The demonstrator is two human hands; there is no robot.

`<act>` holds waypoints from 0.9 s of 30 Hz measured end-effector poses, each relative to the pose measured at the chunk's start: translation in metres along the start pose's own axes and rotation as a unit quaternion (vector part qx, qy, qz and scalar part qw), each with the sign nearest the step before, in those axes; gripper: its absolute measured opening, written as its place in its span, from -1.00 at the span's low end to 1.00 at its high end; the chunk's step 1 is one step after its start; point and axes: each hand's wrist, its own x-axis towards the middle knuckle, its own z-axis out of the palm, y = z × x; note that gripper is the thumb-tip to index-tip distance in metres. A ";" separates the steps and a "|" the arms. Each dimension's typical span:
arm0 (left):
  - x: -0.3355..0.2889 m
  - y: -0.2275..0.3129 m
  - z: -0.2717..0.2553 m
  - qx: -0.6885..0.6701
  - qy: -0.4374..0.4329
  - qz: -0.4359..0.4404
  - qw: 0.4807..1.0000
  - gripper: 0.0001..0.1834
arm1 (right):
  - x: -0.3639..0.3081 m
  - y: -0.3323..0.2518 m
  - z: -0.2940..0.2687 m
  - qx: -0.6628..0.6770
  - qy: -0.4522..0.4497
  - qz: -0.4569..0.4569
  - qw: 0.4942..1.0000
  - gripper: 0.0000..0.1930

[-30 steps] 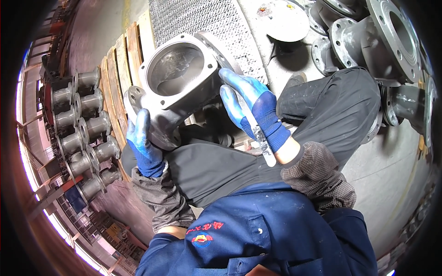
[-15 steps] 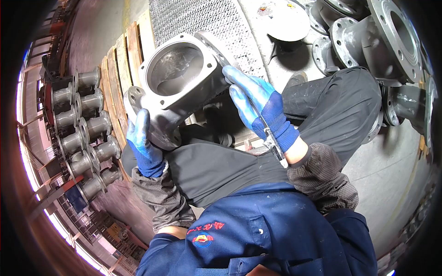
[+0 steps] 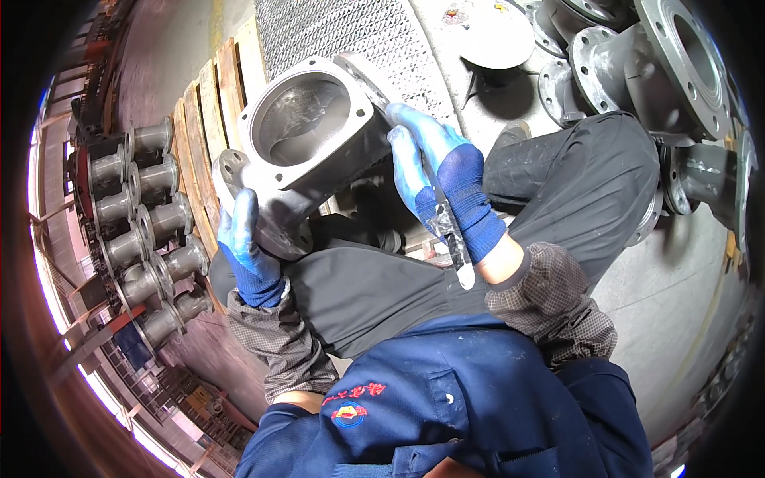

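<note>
A grey cast-metal valve body (image 3: 339, 155) rests tilted at my legs, its round bore within a square flange facing up. Round flanges stick out at its left and right ends. My left hand (image 3: 249, 251), in a blue-coated glove, is closed on the lower left flange. My right hand (image 3: 437, 159), gloved the same way, lies with its fingers against the right flange. A narrow flat tool (image 3: 456, 251) with a pale rounded end is held in that hand and sticks out along the wrist. Its other end is hidden by the fingers, so its exact kind is unclear.
Wooden slats (image 3: 209, 107) and a textured metal mat (image 3: 335, 32) lie beyond the casting. A round white-topped stool (image 3: 490, 36) stands at the far right. Large flanged castings (image 3: 629, 72) crowd the right side, and rows of smaller flanged pipes (image 3: 163, 215) stand at left.
My right wrist has shifted slightly left and down, and the tool has swung to a steeper angle, its pale end moving left. My left hand and the valve body are nearly still.
</note>
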 end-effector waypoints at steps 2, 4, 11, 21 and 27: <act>-0.013 -0.012 -0.004 -0.083 -0.010 -0.136 0.987 -0.69 | -0.001 -0.001 -0.001 0.007 -0.003 0.005 1.000 -0.79; -0.009 -0.004 -0.003 -0.114 -0.010 -0.193 0.974 -0.72 | -0.003 0.002 -0.003 0.008 0.001 -0.004 1.000 -0.78; 0.000 0.006 0.001 -0.129 -0.007 -0.146 0.981 -0.67 | -0.008 0.025 -0.005 0.097 -0.018 -0.098 0.990 -0.67; 0.000 0.010 -0.002 -0.181 0.000 -0.269 0.946 -0.61 | 0.001 0.006 -0.002 0.188 -0.048 0.109 0.975 -0.71; 0.000 0.014 0.005 -0.120 0.024 -0.144 0.982 -0.67 | -0.003 0.000 -0.006 -0.047 -0.023 -0.038 0.998 -0.72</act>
